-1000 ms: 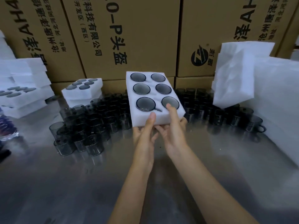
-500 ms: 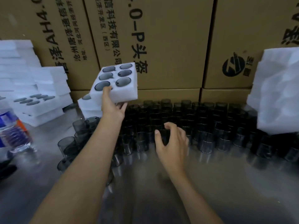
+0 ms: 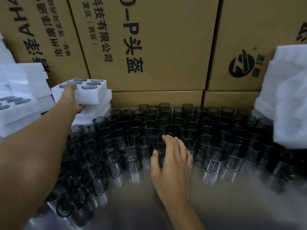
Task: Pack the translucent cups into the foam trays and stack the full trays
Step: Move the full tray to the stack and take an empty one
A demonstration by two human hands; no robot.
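While my left hand grips the full tray, thumb on top and fingers under its near edge, I see that tray sitting on a stack of trays at the far left of the table. My right hand hangs over the cups massed across the middle of the table, fingers loosely curled around a front cup; whether it truly clasps one I cannot tell. Cardboard boxes stand behind, loose foam piled at right.

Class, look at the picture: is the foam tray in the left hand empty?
No: the foam tray held by the left hand has dark cups seated in its holes.
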